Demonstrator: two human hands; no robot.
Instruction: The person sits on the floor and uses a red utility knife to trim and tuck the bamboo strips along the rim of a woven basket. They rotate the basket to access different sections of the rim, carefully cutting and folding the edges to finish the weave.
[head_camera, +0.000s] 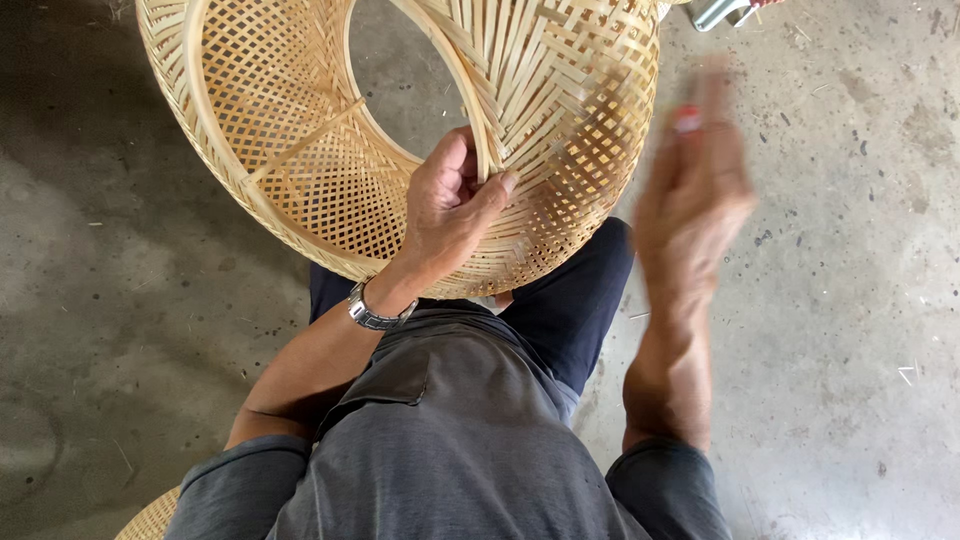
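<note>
Grey shirt (470, 440) nearest the lens, bottom centre, dark trousers (570, 300) beyond it. Woven bamboo basket frame (300, 150), open at both ends, across the upper left and centre of the frame, propped over the knees. Left hand (450, 205), centre, closed on the inner rim: thumb and fingers pinching a thin upright bamboo strip (483, 140) where the weave tightens. Steel wristwatch (375, 312) on that wrist. Right hand (695, 175), right of centre, blurred, clear of the basket; something small and red (686, 120) near the fingers; cannot tell whether open or gripping.

Probably light and springy: thin split strips, open lattice, slightly flexible under a squeeze, yet stiff at the rims. Likely brittle at loose strip ends, prone to splinter or snap if bent sharply. Best taken at the thick rim band or a rib, not mid-lattice.

Concrete floor (850, 300) all round; metal tool (720, 12) at the top right edge.
</note>
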